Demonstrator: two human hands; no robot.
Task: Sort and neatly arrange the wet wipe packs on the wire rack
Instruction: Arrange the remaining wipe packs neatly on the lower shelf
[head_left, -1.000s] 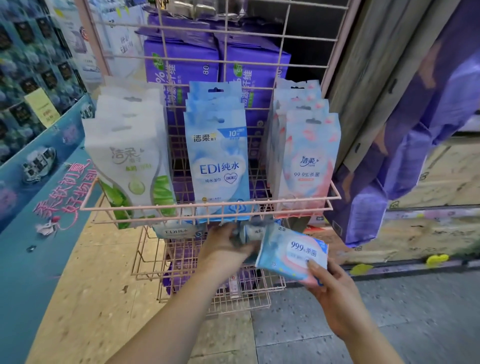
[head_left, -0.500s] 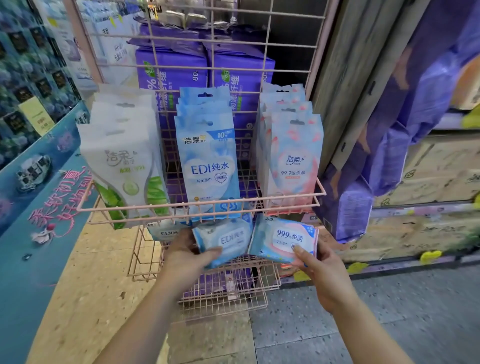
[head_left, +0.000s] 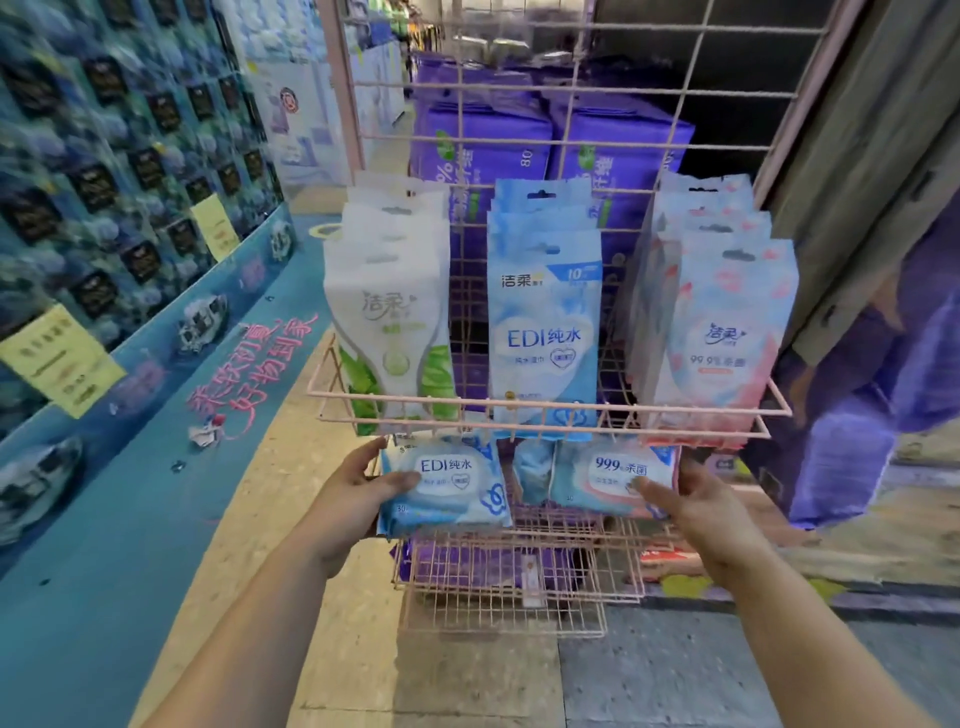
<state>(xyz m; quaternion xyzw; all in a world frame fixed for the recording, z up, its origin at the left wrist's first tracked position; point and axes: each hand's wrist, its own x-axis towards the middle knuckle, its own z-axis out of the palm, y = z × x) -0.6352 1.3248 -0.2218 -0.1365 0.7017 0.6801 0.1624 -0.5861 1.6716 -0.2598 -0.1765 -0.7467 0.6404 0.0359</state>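
A flat blue plastic wet wipe pack printed "EDI" (head_left: 445, 483) is held in the left hand (head_left: 358, 499), thumb laid across its front and fingers curled behind its left edge, just below the front rail of the pink wire rack (head_left: 545, 410). A second flat pack, pale blue and pink and printed "99.9" (head_left: 613, 480), is gripped at its right end by the right hand (head_left: 701, 512), thumb pressed on the front and fingers behind it. Both packs are held face-out and side by side, a narrow gap left between them, above the rack's lower pink wire basket (head_left: 519, 582).

On the upper tier, 3 rows of upright pouches are seen standing behind the rail: white pouches with green leaves (head_left: 395, 322) at left, blue "EDI" pouches (head_left: 545, 332) in the middle, and pink-and-blue pouches (head_left: 722, 343) at right. Large purple packs (head_left: 483, 140) are stacked behind the wire grid. A blue display panel with pink lettering (head_left: 156, 415) is seen to the left, and grey speckled flooring (head_left: 675, 670) lies below the rack.
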